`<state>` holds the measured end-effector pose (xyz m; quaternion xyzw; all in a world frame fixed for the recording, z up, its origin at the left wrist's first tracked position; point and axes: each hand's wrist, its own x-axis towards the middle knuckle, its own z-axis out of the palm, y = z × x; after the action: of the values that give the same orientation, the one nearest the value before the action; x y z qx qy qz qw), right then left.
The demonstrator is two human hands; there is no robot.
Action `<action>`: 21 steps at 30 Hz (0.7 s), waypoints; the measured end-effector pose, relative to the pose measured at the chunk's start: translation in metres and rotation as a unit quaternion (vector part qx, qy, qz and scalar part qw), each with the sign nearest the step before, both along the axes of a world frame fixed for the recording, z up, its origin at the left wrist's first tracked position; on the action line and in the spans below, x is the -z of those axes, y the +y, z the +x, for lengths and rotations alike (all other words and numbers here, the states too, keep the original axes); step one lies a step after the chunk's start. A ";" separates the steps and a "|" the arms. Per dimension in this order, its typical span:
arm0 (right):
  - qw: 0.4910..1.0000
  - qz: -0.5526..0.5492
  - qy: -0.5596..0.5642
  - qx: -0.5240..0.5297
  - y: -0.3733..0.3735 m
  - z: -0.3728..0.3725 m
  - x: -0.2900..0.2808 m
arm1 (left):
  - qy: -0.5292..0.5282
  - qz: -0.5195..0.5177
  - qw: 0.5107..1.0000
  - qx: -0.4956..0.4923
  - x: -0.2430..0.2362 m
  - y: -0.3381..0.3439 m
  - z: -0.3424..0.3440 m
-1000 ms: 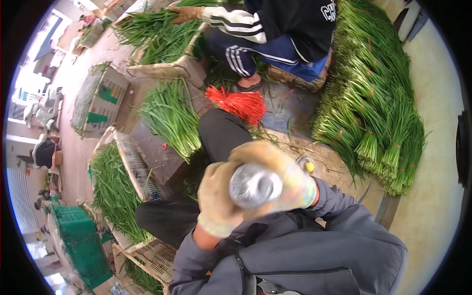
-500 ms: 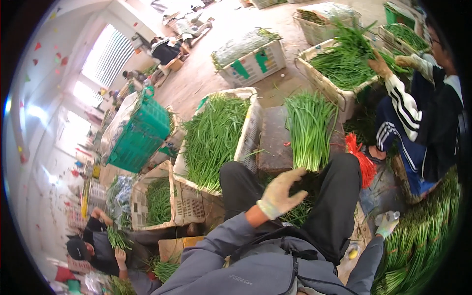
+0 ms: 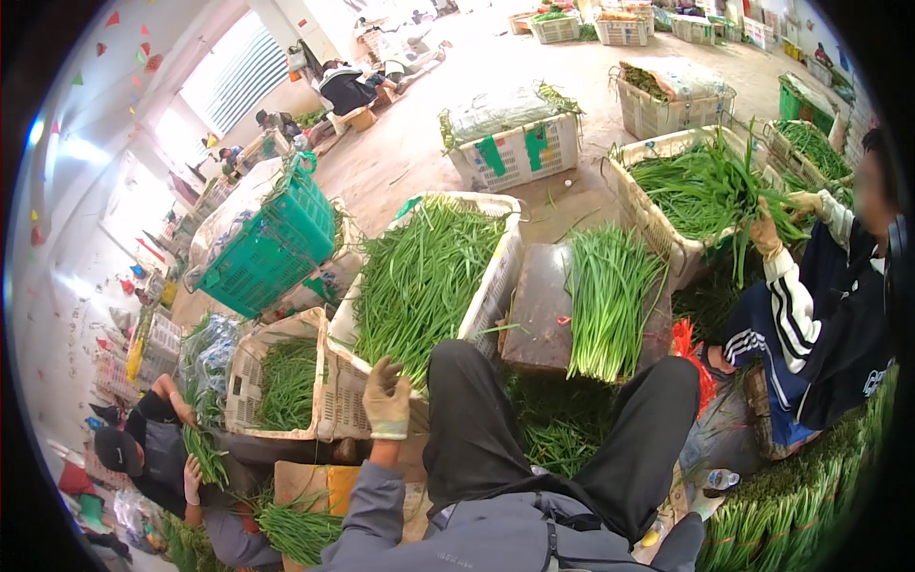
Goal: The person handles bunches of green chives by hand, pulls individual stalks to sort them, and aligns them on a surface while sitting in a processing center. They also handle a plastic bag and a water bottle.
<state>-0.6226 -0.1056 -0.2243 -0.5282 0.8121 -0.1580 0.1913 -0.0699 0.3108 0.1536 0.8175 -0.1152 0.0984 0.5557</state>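
My left hand [image 3: 388,400], in a pale work glove, is raised at the near corner of a white plastic crate [image 3: 497,269]. Its fingers are apart and hold nothing I can see. That crate is heaped with long green chives [image 3: 419,276]. Beyond my knees, a loose bunch of chives [image 3: 615,310] lies on a dark board [image 3: 536,305], pale stem ends towards me. My right sleeve [image 3: 680,545] reaches down at the lower right; a pale patch at its end may be the glove, its fingers indistinct. Red ties [image 3: 693,367] hang beside my right knee.
Tied chive bundles [image 3: 791,520] stand at lower right, near a clear plastic bottle [image 3: 721,480]. A co-worker [image 3: 810,315] at right handles chives over another crate [image 3: 662,224]; one at left [image 3: 162,448] holds a bunch. A smaller crate [image 3: 246,381] and green basket [image 3: 272,243] stand left.
My left hand has swung left from over my lap to the crate's corner. My right arm has drawn back from the bundles. The view has shifted, and the right co-worker's chives are lower.
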 end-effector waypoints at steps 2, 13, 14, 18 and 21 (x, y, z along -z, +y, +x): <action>0.999 -0.006 0.035 -0.028 -0.001 -0.023 0.028 | -0.065 -0.006 0.998 -0.001 0.017 0.015 0.027; 0.969 0.097 -0.225 -0.006 0.034 0.036 -0.027 | 0.017 -0.024 0.992 -0.127 0.053 0.098 0.112; 0.967 0.104 -0.234 -0.011 0.031 0.045 -0.029 | 0.033 0.024 0.992 -0.123 0.054 0.110 0.122; 0.963 0.098 -0.250 -0.005 0.017 0.036 -0.056 | 0.180 0.211 0.961 -0.021 0.046 0.071 0.148; 0.957 0.110 -0.269 -0.025 0.005 0.050 -0.070 | 0.200 0.428 0.881 0.038 0.054 0.054 0.160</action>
<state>-0.5728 -0.1006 -0.1540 -0.4621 0.7296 -0.1987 0.4633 0.0898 0.3648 0.0994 0.9729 -0.0632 -0.1474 0.1666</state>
